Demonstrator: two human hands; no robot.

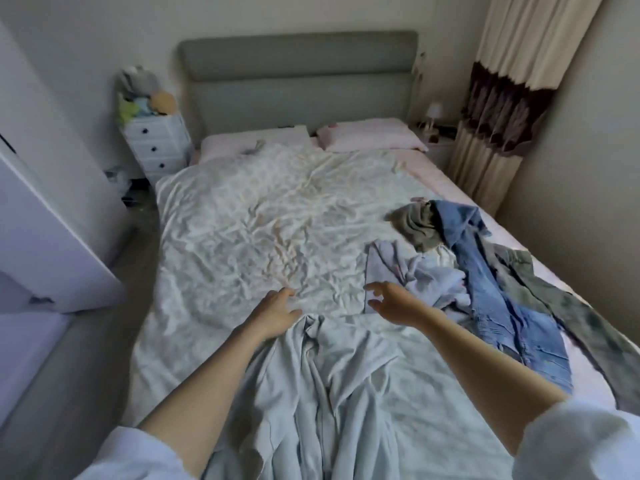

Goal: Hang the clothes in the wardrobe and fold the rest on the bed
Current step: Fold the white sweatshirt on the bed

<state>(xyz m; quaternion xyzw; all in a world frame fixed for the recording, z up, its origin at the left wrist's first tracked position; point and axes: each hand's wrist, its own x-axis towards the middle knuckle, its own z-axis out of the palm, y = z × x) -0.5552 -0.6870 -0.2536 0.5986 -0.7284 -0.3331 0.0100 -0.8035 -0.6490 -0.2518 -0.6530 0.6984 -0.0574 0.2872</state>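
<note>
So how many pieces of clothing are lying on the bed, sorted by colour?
Pale blue garment by the hands: 1
Lilac crumpled piece: 1
Blue jeans: 1
Grey-olive pieces: 2
Total: 5, though the heap may hide more.

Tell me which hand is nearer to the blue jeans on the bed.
Right. The right hand hovers open just left of the clothes pile, with the blue jeans a little further right. The left hand rests at the pale blue garment, farther left.
</note>
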